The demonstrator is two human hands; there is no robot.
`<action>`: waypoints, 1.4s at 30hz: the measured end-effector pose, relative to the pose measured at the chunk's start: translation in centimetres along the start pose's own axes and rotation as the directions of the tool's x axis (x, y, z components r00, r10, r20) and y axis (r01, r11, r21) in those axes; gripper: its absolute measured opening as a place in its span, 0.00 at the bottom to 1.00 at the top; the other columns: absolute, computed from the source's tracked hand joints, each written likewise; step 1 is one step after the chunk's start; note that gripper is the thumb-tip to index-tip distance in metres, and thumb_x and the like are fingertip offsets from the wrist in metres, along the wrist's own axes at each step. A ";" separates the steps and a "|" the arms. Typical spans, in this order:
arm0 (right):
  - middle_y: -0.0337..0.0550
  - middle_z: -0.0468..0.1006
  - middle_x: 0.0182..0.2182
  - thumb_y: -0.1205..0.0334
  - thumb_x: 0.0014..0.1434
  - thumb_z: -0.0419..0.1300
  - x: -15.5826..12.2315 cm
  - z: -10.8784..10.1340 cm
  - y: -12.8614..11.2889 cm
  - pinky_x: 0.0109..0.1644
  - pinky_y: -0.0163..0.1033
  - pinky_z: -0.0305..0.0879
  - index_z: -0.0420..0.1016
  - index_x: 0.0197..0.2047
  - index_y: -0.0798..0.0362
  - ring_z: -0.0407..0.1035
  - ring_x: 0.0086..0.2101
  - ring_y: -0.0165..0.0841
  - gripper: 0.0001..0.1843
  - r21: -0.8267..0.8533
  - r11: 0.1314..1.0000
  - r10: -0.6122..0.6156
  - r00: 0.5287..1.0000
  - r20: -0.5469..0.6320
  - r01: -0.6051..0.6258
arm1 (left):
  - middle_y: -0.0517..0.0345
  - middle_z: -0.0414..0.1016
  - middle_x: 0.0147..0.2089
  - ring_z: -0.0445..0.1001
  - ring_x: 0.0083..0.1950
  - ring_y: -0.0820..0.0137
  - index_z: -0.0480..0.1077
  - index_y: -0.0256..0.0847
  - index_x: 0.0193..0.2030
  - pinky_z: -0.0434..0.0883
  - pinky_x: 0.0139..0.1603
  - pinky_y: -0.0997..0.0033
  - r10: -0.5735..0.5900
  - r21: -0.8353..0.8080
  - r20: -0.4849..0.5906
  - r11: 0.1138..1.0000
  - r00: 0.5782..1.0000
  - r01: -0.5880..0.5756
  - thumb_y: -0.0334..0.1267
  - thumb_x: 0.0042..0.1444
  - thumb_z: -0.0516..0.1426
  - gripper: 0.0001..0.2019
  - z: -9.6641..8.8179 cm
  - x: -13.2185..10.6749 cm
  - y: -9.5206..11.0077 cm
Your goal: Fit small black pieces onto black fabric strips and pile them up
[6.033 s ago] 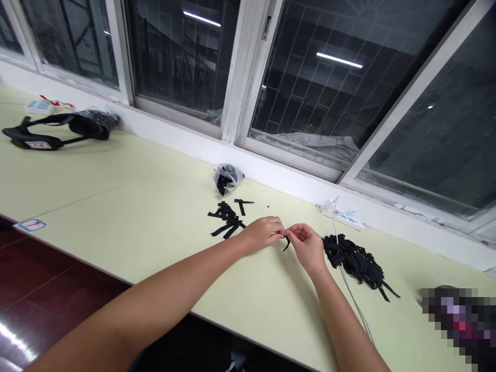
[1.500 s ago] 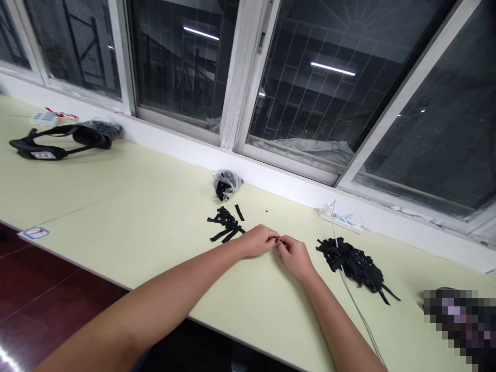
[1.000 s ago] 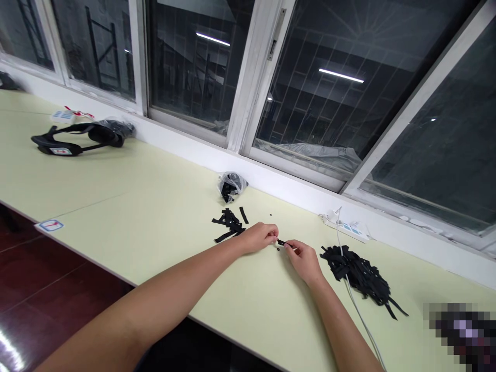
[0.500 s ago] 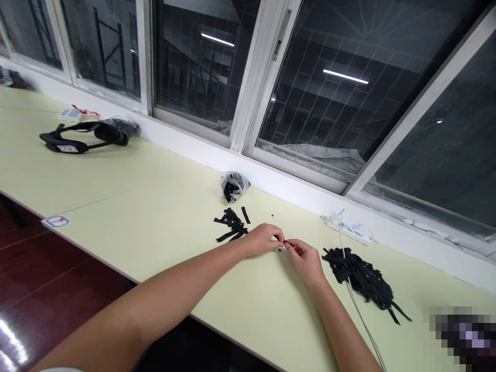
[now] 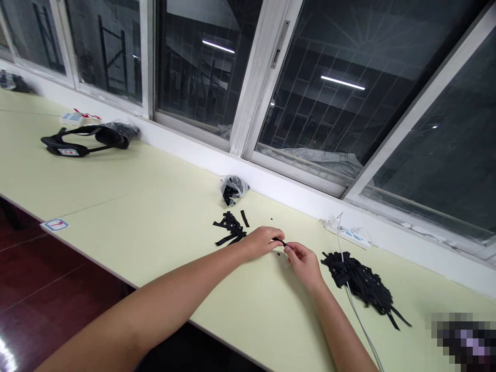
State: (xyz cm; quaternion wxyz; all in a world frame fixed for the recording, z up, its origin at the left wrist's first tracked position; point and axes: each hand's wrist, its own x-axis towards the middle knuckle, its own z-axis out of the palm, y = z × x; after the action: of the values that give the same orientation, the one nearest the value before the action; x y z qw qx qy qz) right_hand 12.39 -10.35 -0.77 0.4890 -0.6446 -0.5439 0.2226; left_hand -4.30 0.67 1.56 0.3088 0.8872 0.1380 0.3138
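Observation:
Between my two hands, just above the table, is a short black strap [image 5: 279,241]. My left hand [image 5: 264,242] pinches one end of it, and my right hand [image 5: 304,261] pinches the other with thumb and forefinger. What lies right under the fingertips is hidden. A small black ring-like piece [image 5: 278,254] rests on the table below the hands, and another tiny dark piece [image 5: 272,219] lies behind them. Left of my left hand is a small pile of black straps [image 5: 231,227]. A larger heap of black straps [image 5: 360,281] lies right of my right hand.
A clear plastic bag [image 5: 234,190] with black parts stands near the window ledge. A white cable [image 5: 354,305] runs over the large heap from a power strip [image 5: 349,235]. A black headset-like strap [image 5: 83,142] lies far left. A blurred dark object [image 5: 467,341] sits at lower right.
My hands have drawn slightly apart, and more of the black strap shows between them. The view has tilted a little.

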 end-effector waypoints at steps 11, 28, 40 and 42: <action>0.43 0.75 0.30 0.39 0.54 0.63 -0.1 0.2 -0.4 0.29 0.36 0.63 0.76 0.38 0.54 0.65 0.25 0.31 0.25 0.150 0.988 0.021 0.999 0.028 -0.025 | 0.56 0.75 0.40 0.72 0.42 0.68 0.72 0.39 0.39 0.66 0.45 0.71 0.065 0.068 -0.001 0.996 0.998 -0.065 0.35 0.63 0.54 0.06 0.0 0.1 0.4; 0.45 0.78 0.35 0.61 0.61 0.54 0.5 0.6 0.7 0.42 0.40 0.64 0.77 0.36 0.51 0.71 0.36 0.37 0.11 -0.561 0.811 -0.123 0.986 0.112 0.165 | 0.55 0.74 0.39 0.71 0.41 0.67 0.70 0.40 0.38 0.67 0.44 0.69 0.019 0.202 -0.049 0.979 0.999 -0.009 0.30 0.61 0.51 0.07 -0.2 0.4 -2.3; 0.46 0.79 0.36 0.43 0.61 0.55 0.1 -0.4 -1.4 0.38 0.39 0.65 0.75 0.38 0.53 0.70 0.34 0.36 0.21 -0.125 0.991 -0.074 0.986 -0.150 0.056 | 0.56 0.78 0.42 0.74 0.43 0.69 0.75 0.40 0.40 0.66 0.47 0.71 0.166 0.075 0.118 0.982 0.979 -0.176 0.33 0.64 0.54 0.08 0.9 0.1 -0.4; 0.46 0.79 0.34 0.42 0.60 0.57 0.1 0.0 -1.3 0.38 0.39 0.65 0.76 0.37 0.54 0.70 0.33 0.36 0.22 -0.023 0.999 -0.049 0.997 -0.064 0.048 | 0.57 0.79 0.42 0.74 0.43 0.69 0.76 0.41 0.40 0.66 0.46 0.72 0.165 0.067 0.106 0.983 0.981 -0.173 0.32 0.63 0.54 0.08 1.1 0.1 -0.2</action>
State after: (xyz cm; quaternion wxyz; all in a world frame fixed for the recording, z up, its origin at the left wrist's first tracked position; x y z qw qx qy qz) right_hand 11.78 -10.33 0.39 0.5046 -0.6434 -0.5455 0.1839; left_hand -3.53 0.42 0.83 0.2537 0.9214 0.0584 0.2885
